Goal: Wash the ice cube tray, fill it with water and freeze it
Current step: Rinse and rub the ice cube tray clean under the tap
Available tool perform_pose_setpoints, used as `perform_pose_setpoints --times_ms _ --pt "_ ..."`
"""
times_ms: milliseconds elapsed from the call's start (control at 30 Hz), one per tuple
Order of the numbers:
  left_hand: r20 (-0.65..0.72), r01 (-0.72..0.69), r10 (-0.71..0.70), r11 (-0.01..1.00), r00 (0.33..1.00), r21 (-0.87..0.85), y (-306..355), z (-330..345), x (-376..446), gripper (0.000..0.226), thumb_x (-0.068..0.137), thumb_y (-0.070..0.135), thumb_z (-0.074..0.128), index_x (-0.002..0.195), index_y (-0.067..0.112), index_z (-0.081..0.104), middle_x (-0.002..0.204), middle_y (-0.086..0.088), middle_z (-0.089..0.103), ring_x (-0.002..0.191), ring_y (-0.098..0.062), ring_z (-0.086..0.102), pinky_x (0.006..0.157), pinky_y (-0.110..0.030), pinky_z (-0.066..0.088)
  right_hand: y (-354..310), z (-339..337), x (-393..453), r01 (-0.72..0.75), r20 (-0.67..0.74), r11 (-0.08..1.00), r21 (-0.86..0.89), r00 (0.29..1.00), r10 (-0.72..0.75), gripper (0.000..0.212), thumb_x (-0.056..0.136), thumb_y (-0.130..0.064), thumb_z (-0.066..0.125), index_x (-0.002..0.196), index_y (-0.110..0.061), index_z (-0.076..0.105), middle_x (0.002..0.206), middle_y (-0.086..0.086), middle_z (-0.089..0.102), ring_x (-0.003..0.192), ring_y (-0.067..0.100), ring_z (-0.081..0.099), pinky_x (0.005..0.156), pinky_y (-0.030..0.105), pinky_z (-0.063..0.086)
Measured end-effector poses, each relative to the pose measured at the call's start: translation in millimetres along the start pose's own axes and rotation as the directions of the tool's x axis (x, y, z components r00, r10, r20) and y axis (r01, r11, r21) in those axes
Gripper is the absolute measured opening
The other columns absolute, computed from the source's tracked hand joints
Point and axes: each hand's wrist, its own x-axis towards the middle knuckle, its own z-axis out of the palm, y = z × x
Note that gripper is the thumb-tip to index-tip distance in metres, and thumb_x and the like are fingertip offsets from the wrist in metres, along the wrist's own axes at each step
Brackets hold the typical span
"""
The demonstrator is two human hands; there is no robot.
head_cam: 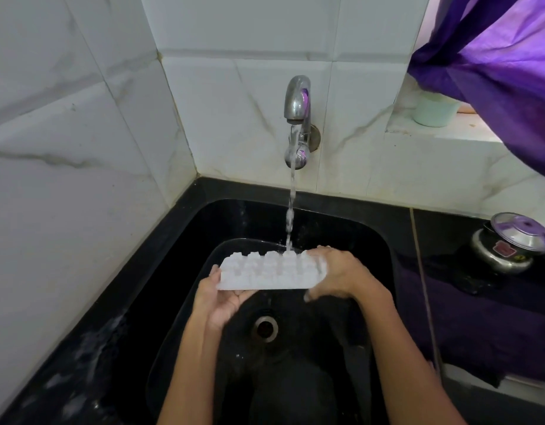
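The ice cube tray (272, 271) sits bottom-up over the black sink (341, 216), left hand (223, 297) and right hand (338, 276) grasping its ends under the tap (297, 99) stream; tilting it slowly should rinse every pocket.

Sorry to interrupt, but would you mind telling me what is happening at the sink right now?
A person is rinsing a white ice tray over the black sink. The left hand holds one end and the right hand the other, with the tray's bumpy underside facing up. Water from the tap lands on its far edge near the right hand. It is not yet filled.
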Motion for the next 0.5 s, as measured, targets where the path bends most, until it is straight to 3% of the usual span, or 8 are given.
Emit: perform_pose_setpoints --times_ms 33,100,133,200,233,367,433,500 --pt "0.004 0.062 -0.062 0.995 0.998 0.080 3.1 1.5 -2.3 0.037 0.101 0.031 0.034 0.130 0.011 0.045 0.136 -0.027 0.048 0.098 -0.047 0.062 0.068 -0.060 0.054 2.6 -2.2 -3.2 0.002 -0.101 0.999 0.034 0.995 0.001 0.078 0.056 -0.046 0.084 0.127 -0.035 0.056 0.131 -0.005 0.056 0.125 0.021 0.049 0.100 0.038 0.044" --pt "-0.019 0.108 -0.109 0.927 0.994 0.360 8.3 2.8 -5.2 0.060 0.094 0.061 0.028 0.128 0.016 0.049 0.135 -0.025 0.045 0.117 -0.046 0.050 0.088 -0.066 0.040 6.4 -5.6 -9.7 0.012 -0.237 0.992 0.125 0.971 0.018 0.044 0.060 -0.048 0.080 0.101 -0.035 0.071 0.100 -0.011 0.068 0.098 0.013 0.062 0.083 0.034 0.052" --pt "-0.026 0.081 -0.078 0.875 0.997 0.478 9.3 2.3 -6.2 0.073 0.087 0.073 0.022 0.131 0.021 0.050 0.133 -0.020 0.046 0.122 -0.040 0.046 0.096 -0.064 0.034 8.5 -7.0 -11.9 0.009 -0.275 0.979 0.203 0.960 0.048 0.038 0.060 -0.053 0.079 0.092 -0.035 0.073 0.090 -0.013 0.069 0.089 0.010 0.063 0.078 0.033 0.053" --pt "0.030 -0.014 -0.006 0.792 1.000 0.610 9.0 0.5 -6.7 0.086 0.082 0.080 0.013 0.130 0.021 0.055 0.128 -0.009 0.053 0.120 -0.022 0.046 0.107 -0.052 0.028 12.9 -8.2 -13.4 0.008 -0.324 0.926 0.378 0.938 0.125 0.037 0.056 -0.062 0.077 0.081 -0.035 0.072 0.080 -0.013 0.070 0.079 0.007 0.065 0.071 0.033 0.055" --pt "0.078 -0.047 -0.003 0.775 0.997 0.630 7.7 -0.3 -6.8 0.085 0.084 0.077 0.014 0.127 0.019 0.058 0.127 -0.006 0.058 0.118 -0.018 0.050 0.107 -0.048 0.030 14.2 -7.8 -13.9 -0.003 -0.345 0.896 0.444 0.922 0.174 0.041 0.054 -0.065 0.077 0.081 -0.034 0.070 0.080 -0.011 0.070 0.078 0.007 0.065 0.071 0.035 0.056" --pt "0.237 -0.110 -0.018 0.848 0.971 0.518 -2.9 -6.4 -2.8 0.057 0.097 0.054 0.029 0.126 0.014 0.058 0.122 -0.013 0.065 0.112 -0.029 0.062 0.093 -0.046 0.047 23.6 -1.3 -15.6 -0.152 -0.311 0.728 0.669 0.831 0.460 0.059 0.059 -0.056 0.082 0.100 -0.022 0.057 0.094 -0.005 0.063 0.083 0.012 0.061 0.075 0.038 0.054" --pt "0.284 -0.133 0.003 0.888 0.959 0.441 -12.7 -4.0 1.6 0.050 0.097 0.045 0.038 0.130 0.011 0.054 0.125 -0.015 0.063 0.115 -0.032 0.060 0.095 -0.050 0.047 30.1 2.0 -16.6 -0.210 -0.194 0.588 0.781 0.814 0.548 0.061 0.062 -0.053 0.083 0.100 -0.014 0.057 0.094 0.002 0.065 0.081 0.016 0.064 0.071 0.036 0.054" --pt "0.286 -0.136 0.024 0.917 0.958 0.376 -23.0 4.0 5.3 0.048 0.098 0.040 0.040 0.131 0.007 0.052 0.124 -0.018 0.063 0.115 -0.034 0.060 0.094 -0.052 0.048 36.5 3.8 -18.3 -0.174 -0.084 0.384 0.907 0.818 0.569 0.046 0.072 -0.042 0.080 0.094 -0.007 0.059 0.094 0.009 0.068 0.078 0.023 0.067 0.064 0.034 0.054"
